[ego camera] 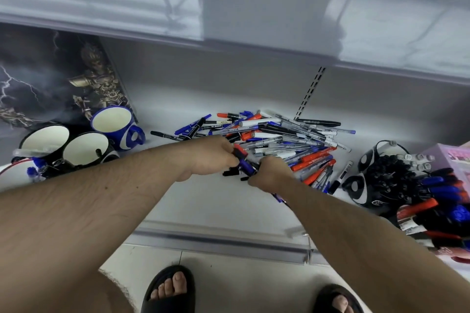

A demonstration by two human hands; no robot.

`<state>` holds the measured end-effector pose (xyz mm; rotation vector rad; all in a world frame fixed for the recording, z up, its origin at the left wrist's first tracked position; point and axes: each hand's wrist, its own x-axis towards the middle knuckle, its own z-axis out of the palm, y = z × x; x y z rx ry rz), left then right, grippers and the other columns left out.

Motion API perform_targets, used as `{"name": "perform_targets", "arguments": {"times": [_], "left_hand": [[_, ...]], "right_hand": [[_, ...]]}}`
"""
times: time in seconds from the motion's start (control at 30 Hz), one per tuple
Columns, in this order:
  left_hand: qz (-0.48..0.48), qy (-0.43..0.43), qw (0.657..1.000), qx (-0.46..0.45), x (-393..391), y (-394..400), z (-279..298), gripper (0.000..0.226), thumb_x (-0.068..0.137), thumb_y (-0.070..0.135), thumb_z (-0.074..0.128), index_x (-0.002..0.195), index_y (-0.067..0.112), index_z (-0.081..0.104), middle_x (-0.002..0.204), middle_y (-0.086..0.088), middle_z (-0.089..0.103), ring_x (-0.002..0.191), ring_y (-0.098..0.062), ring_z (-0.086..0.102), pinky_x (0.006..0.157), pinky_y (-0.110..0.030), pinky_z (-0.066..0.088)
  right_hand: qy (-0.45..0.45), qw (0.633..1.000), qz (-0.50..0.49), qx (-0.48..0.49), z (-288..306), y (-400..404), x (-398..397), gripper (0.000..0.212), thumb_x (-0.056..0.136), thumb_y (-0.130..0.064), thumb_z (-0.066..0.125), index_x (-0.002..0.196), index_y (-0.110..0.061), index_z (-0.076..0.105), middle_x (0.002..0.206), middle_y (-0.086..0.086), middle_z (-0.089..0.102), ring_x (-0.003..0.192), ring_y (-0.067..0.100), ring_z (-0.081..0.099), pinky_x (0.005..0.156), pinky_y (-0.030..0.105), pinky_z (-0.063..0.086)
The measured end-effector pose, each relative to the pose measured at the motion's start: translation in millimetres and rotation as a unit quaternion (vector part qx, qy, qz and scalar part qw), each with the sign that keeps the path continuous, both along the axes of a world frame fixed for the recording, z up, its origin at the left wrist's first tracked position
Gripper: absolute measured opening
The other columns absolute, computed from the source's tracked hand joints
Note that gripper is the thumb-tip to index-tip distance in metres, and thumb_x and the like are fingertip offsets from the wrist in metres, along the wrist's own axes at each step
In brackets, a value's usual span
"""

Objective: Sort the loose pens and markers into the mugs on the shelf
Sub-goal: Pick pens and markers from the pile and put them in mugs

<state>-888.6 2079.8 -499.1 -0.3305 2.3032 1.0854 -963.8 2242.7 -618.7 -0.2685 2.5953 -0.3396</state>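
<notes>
A pile of loose pens and markers (284, 134), blue, red, black and clear, lies on the white shelf (216, 203). My left hand (208, 157) grips a bunch of markers (244, 162) at the pile's near edge. My right hand (270, 173) meets it and holds the same bunch from the right. On the left stand a blue mug (114, 124), a black mug (43, 140) with a clear pen across it, another black mug (86, 150) and a white red-rimmed mug (15, 175) holding blue pens.
A black mug (381, 173) full of black pens stands at the right, with more blue and red markers (442, 193) and a pink box (452, 157) beside it. A dark picture box (58, 76) leans at the back left. An upper shelf (254, 7) overhangs. The shelf's front rail (216, 241) runs below my arms.
</notes>
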Motion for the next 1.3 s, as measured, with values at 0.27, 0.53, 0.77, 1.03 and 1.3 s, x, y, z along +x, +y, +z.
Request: {"name": "perform_targets", "arguments": {"times": [0.27, 0.53, 0.77, 1.03, 1.3], "left_hand": [[0.166, -0.083, 0.965, 0.186, 11, 13, -10, 0.057, 0.083, 0.068, 0.057, 0.119, 0.024, 0.054, 0.129, -0.002, 0.054, 0.117, -0.024, 0.054, 0.101, -0.051, 0.045], [0.233, -0.043, 0.886, 0.399, 21, 54, 9, 0.04, 0.085, 0.055, 0.066, 0.115, 0.029, 0.066, 0.117, -0.001, 0.069, 0.108, -0.024, 0.065, 0.095, -0.053, 0.051], [0.376, 0.011, 0.754, 0.538, 24, 64, 31, 0.025, 0.098, 0.035, 0.054, 0.097, 0.015, 0.068, 0.086, -0.003, 0.073, 0.082, -0.018, 0.067, 0.071, -0.032, 0.052], [0.356, -0.028, 0.705, 0.613, 36, 69, 51, 0.038, 0.103, 0.031, 0.032, 0.08, 0.015, 0.057, 0.084, -0.002, 0.06, 0.079, -0.018, 0.059, 0.074, -0.03, 0.045], [0.338, -0.04, 0.761, 0.552, 40, 62, 60, 0.028, 0.098, 0.03, 0.049, 0.089, 0.012, 0.068, 0.076, -0.009, 0.07, 0.073, -0.024, 0.066, 0.068, -0.033, 0.051]], "right_hand": [[-0.122, 0.908, -0.222, -0.334, 97, 4, 33, 0.019, 0.073, -0.004, 0.071, 0.092, -0.001, 0.069, 0.078, 0.007, 0.059, 0.066, 0.015, 0.054, 0.052, 0.022, 0.041], [0.026, 0.958, -0.109, -0.264, 136, -13, 58, 0.014, 0.082, -0.008, 0.061, 0.072, -0.018, 0.063, 0.068, 0.001, 0.065, 0.065, 0.018, 0.062, 0.057, 0.028, 0.049], [0.129, 0.982, 0.068, -0.124, 151, -24, 70, 0.035, 0.087, -0.014, 0.054, 0.121, -0.014, 0.058, 0.102, 0.005, 0.062, 0.093, 0.021, 0.058, 0.076, 0.029, 0.047], [0.166, 0.976, 0.142, 0.008, 176, -18, 77, 0.059, 0.084, -0.021, 0.049, 0.142, -0.016, 0.038, 0.141, 0.004, 0.03, 0.127, 0.022, 0.031, 0.107, 0.036, 0.023], [0.145, 0.974, 0.172, 0.014, 199, 11, 87, 0.102, 0.078, -0.052, 0.053, 0.158, -0.02, -0.001, 0.163, 0.001, 0.011, 0.149, 0.019, 0.006, 0.118, 0.04, 0.005]]}}
